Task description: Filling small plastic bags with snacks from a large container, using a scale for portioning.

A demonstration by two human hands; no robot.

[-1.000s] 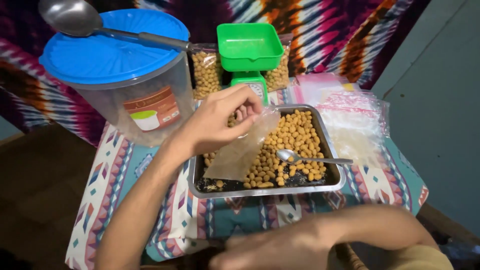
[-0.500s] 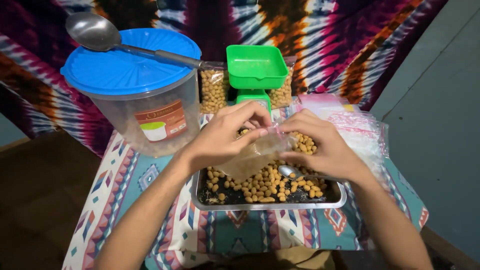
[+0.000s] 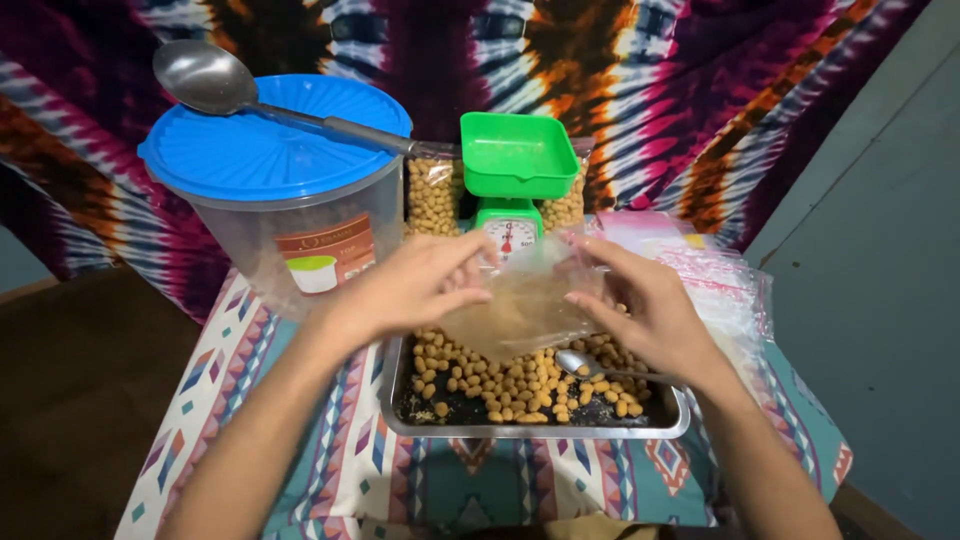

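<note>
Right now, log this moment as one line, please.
left hand: grips clear plastic bag | right hand: grips the bag's other side | bag: above metal tray of coated nuts | small spoon: lying in tray

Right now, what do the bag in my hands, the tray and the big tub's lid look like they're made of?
Bag: thin clear plastic film, glossy and wrinkled, snacks visible through it. Tray: probably stainless steel, with a grey reflective rim. Lid: smooth opaque blue plastic, apparently, with a soft sheen.
</note>
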